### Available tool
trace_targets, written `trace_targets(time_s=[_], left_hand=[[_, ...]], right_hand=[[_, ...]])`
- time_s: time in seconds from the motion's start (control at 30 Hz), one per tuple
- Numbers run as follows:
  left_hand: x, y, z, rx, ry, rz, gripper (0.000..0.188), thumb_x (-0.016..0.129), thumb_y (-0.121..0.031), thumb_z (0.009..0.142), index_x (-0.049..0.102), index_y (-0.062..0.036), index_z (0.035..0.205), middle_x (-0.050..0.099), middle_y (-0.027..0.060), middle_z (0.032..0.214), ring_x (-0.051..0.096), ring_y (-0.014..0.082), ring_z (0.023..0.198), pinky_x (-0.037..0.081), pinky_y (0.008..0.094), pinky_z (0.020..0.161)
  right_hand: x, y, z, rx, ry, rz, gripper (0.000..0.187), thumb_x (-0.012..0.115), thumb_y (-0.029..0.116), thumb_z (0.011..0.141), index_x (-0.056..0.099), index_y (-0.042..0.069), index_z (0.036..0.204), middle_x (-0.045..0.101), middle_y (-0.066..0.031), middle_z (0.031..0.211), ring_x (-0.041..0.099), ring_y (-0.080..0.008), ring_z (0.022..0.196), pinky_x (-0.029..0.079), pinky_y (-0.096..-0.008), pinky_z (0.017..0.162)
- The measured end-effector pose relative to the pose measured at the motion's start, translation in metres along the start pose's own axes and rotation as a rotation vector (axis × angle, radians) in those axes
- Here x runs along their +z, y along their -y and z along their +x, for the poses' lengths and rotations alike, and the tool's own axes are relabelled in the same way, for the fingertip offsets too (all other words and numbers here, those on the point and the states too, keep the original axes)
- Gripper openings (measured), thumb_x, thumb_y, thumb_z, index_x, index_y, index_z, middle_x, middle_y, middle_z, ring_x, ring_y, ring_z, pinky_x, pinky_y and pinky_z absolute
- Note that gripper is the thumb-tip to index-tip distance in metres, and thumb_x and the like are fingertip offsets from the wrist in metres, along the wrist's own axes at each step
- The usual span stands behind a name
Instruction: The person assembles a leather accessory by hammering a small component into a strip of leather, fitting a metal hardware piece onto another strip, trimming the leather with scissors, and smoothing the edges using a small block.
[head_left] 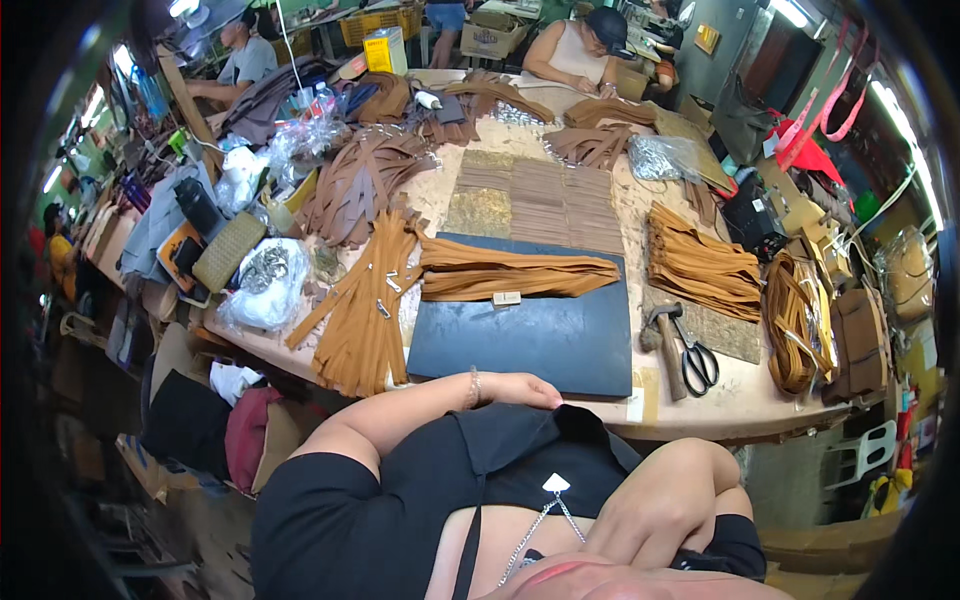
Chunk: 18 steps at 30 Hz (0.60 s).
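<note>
My left hand [525,389] is closed at the top edge of my black shirt [530,430], seemingly pinching the cloth near the table's front edge. Close to my chest, my right hand [665,500] is bent with its back up; its fingertips are hidden. Beyond both hands lies a dark flat board [520,345]. Across it stretches a bundle of tan leather straps [520,272], with a small pale tag [506,299] at its near edge. More tan straps [365,345] spread to the left, some with metal zipper pulls [384,309].
A hammer [672,360] and black-handled scissors [698,362] lie right of the board. Stacked tan straps [702,262] and a coiled bundle [795,325] sit farther right. Brown strips [365,180] and a plastic bag [268,285] crowd the left. Another person [575,60] works across the table.
</note>
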<state>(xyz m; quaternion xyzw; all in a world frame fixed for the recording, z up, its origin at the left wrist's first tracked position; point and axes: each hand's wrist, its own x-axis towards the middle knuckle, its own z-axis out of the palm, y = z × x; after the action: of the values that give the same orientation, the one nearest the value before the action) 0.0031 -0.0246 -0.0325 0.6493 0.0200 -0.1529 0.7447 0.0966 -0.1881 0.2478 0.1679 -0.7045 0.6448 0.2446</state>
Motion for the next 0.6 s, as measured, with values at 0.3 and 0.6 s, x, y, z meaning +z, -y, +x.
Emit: trace_targets(time_s=[0.3,0.6], left_hand=[[-0.001,0.001,-0.003,-0.047,-0.004,-0.037,0.038,0.06,-0.036,0.102,0.068,-0.0038,0.121,0.067,-0.0028,0.114,0.056,0.007,0.108,0.044,0.0265,0.099],[0.001,-0.007,-0.006,-0.009,0.055,-0.001,0.038,0.05,-0.028,0.106,0.064,-0.002,0.13,0.064,0.0062,0.134,0.052,0.0141,0.13,0.035,0.0308,0.114]], right_hand=[[0.017,0.011,-0.02,0.45,-0.876,0.142,0.046,0.065,0.02,0.094,0.057,-0.011,0.126,0.067,-0.0175,0.121,0.064,-0.0241,0.112,0.05,-0.0386,0.098],[0.004,-0.013,0.032,0.158,-0.231,-0.014,0.058,0.061,0.041,0.098,0.052,-0.011,0.123,0.054,-0.0326,0.122,0.053,-0.0486,0.115,0.041,-0.0526,0.103]])
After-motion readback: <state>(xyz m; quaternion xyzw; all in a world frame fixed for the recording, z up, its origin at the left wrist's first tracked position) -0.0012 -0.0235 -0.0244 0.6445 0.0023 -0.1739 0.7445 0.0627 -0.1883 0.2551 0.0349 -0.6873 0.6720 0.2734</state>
